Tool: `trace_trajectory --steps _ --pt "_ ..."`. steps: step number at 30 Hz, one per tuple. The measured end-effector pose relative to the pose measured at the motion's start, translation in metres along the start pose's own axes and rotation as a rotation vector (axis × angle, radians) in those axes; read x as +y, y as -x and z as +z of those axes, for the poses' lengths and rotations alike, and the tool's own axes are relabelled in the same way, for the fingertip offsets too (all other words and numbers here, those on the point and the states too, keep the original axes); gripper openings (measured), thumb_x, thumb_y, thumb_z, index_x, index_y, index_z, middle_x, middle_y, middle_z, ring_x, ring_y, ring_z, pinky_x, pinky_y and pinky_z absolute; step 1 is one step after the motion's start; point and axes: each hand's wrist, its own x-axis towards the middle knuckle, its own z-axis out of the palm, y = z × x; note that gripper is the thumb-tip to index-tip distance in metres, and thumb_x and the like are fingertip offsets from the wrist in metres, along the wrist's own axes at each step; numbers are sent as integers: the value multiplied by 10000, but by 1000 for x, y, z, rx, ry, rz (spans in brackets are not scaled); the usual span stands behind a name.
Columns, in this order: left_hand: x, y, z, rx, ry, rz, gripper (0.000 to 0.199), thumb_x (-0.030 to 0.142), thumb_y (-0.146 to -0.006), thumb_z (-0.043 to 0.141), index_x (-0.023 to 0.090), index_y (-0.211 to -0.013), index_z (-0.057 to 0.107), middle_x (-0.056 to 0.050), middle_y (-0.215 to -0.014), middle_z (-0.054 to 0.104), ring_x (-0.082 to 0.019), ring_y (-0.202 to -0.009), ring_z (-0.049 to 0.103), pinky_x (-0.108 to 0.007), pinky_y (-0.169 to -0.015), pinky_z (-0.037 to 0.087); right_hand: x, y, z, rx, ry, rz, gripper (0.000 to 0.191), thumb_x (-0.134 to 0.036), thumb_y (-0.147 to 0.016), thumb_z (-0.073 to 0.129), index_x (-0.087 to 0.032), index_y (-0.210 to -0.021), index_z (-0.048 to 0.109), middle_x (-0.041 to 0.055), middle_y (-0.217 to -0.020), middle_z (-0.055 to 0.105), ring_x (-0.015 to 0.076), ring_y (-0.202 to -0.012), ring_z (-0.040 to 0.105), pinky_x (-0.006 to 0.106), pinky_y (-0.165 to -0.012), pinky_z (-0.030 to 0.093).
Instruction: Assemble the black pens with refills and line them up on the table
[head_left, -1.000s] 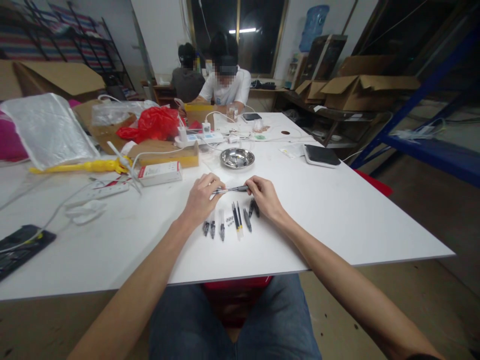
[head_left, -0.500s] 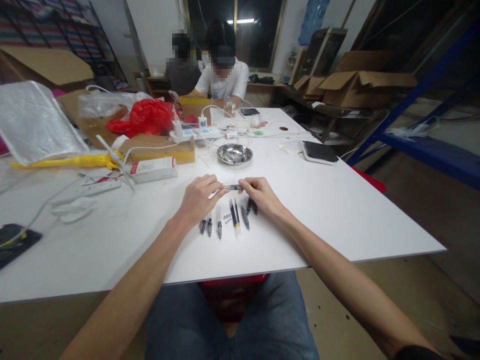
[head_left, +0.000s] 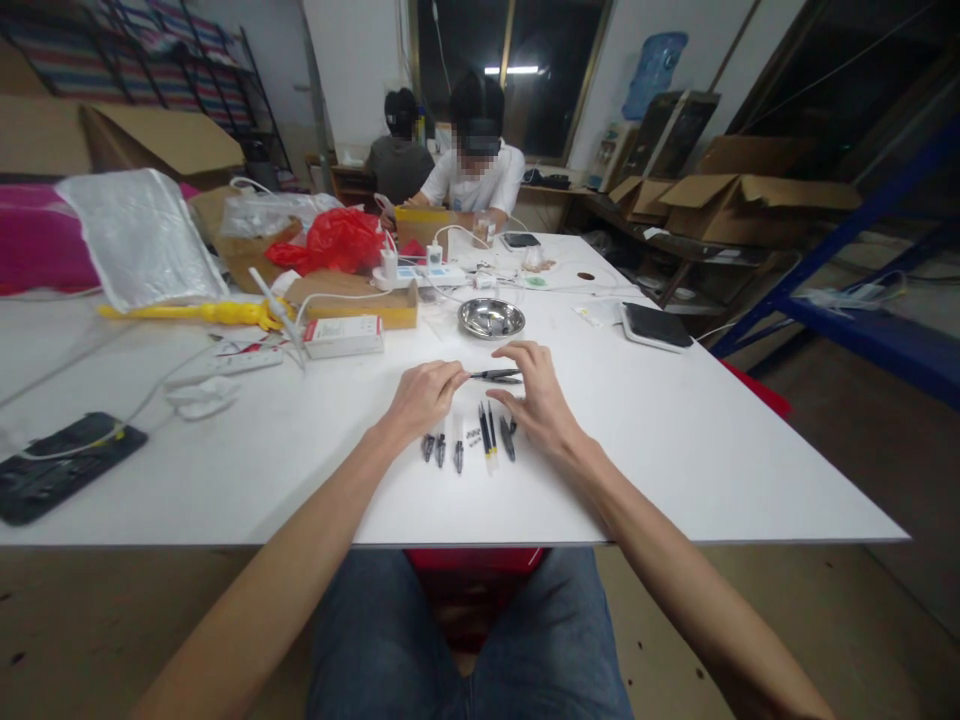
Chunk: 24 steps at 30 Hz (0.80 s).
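Note:
My left hand (head_left: 421, 402) is closed, its fingertips pinching one end of a dark pen (head_left: 498, 376) held level above the table. Around the pen's other end, my right hand (head_left: 541, 398) is open, thumb and fingers spread apart; I see no clear contact with the pen. Below the hands lie loose pen parts: two black ink refills (head_left: 488, 430) with yellow and clear ends, a dark grey pen barrel (head_left: 508, 440), several small springs (head_left: 473, 437), and clear tubes with black tips (head_left: 459, 455). Part of another dark piece shows beside my right hand, mostly hidden by it.
Beyond the hands stands a shiny metal bowl (head_left: 491, 318) with small dark pieces in it. To the left are a white box (head_left: 343, 336), a power strip (head_left: 420, 276) and cables. A black-topped device (head_left: 656, 327) lies right. A person (head_left: 480, 180) sits across the table.
My right hand has let go of the pen parts and spread its fingers. The left hand keeps its pinch, and more of the pen shows. The whole view has shifted slightly.

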Motion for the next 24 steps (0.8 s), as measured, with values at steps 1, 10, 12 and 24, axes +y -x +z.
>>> trace_trajectory --steps 1,10,12,24 --pt "-1 0 0 20 5 -5 353 351 -1037 359 207 -814 591 -36 -807 669 -179 -770 609 -287 -720 376 -17 10 -4 89 38 -49 268 -202 -899 615 -231 -1162 574 125 -1192 598 291 -1107 533 469 -957 441" --pt "-1 -1 5 30 -21 -17 333 339 -1045 386 203 -837 607 -44 -806 678 -186 -785 623 -293 -721 376 -96 233 91 -422 78 -84 349 -166 -840 598 -252 -1176 631 104 -1067 700 275 -922 660 410 -757 571" --pt "0 -2 5 11 -34 -15 332 336 -1046 383 203 -842 609 -44 -800 675 -187 -783 623 -294 -714 374 -67 263 119 -382 287 191 439 -192 -814 611 -239 -1251 613 169 -1207 661 382 -1102 628 566 -871 556" --pt "-2 0 6 26 -22 4 322 313 -1039 390 206 -811 590 -36 -785 671 -184 -758 614 -296 -709 371 -129 200 116 -984 -547 2 119 -282 -908 628 -307 -1010 685 -48 -1046 750 157 -977 708 222 -802 539"
